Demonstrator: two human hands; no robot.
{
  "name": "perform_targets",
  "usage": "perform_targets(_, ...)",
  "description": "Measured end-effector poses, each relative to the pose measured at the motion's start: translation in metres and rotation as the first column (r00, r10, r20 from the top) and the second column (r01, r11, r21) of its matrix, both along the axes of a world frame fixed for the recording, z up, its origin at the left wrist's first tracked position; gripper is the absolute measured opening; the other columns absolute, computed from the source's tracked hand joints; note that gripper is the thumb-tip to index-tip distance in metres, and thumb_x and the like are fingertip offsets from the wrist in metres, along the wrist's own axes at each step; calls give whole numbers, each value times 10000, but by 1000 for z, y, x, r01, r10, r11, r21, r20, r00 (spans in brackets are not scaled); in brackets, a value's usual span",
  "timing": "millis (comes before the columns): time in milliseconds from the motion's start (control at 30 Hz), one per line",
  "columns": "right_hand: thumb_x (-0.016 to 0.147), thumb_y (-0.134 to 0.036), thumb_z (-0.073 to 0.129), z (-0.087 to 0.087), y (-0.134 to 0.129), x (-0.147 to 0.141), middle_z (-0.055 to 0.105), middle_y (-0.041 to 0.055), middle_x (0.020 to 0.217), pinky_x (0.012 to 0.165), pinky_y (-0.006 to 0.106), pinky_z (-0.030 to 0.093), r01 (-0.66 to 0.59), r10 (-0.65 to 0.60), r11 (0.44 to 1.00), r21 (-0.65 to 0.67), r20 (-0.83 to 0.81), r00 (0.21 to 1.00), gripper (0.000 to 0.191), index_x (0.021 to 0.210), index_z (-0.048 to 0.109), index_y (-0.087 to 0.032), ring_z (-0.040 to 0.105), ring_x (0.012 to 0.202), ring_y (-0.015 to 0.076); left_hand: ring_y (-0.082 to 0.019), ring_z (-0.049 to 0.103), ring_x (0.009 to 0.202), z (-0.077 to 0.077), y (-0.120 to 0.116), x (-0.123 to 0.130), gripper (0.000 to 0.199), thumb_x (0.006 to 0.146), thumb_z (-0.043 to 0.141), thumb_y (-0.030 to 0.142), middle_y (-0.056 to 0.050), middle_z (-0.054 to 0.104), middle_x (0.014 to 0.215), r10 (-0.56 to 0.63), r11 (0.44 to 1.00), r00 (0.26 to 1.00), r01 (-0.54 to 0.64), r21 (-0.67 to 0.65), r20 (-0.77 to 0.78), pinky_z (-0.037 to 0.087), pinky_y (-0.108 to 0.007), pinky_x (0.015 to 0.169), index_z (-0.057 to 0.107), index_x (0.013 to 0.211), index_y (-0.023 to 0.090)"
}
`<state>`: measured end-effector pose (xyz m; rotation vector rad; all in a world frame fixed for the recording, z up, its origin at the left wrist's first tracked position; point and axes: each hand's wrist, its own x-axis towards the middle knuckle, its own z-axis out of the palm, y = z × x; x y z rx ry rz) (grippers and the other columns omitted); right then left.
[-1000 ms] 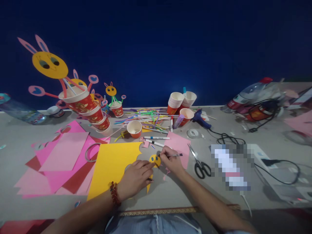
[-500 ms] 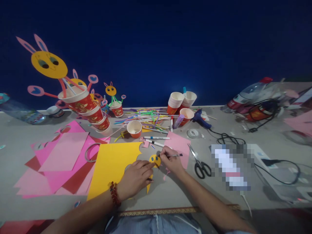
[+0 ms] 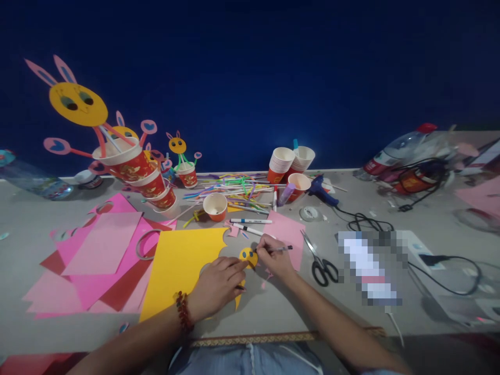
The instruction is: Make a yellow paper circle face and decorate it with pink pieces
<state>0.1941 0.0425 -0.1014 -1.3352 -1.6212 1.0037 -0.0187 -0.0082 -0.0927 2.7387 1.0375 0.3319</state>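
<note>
A small round yellow paper face (image 3: 250, 262) with two blue eye spots lies on the table. My left hand (image 3: 221, 281) rests flat over its left side, fingers stretched out and fingertips on its edge. A dark tip (image 3: 240, 287) shows by the left thumb; what it belongs to is hidden. Pinched in my right hand (image 3: 273, 255) is a slim pen (image 3: 284, 248), its writing end at the right eye spot. Partly beneath my left hand is a large yellow paper sheet (image 3: 183, 260) with scalloped cuts. A pink sheet (image 3: 291, 234) lies behind my right hand.
Black-handled scissors (image 3: 322, 265) lie right of my right arm. Behind are markers (image 3: 252, 221), a paper cup (image 3: 215, 207), many coloured sticks (image 3: 234, 187) and a blue glue gun (image 3: 322, 191). Stacked cups with a rabbit figure (image 3: 135, 166) and pink sheets (image 3: 105, 245) are left.
My right hand and the pen have barely shifted at the right eye spot. My left hand stays where it was on the paper face.
</note>
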Motion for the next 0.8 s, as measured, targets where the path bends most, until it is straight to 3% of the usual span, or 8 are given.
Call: perform_targets(800,737,-204,493,1,1,0,457,-55,500,452,215,274,-1,0,1000,9,12,1000,140,600,465,-217,398,466,110,-221,540,1189,-1,0,0,275,887,672,396,-21,613,1350,-1,1000,1000,1,10,-5,443,-396,973,596,1079,213)
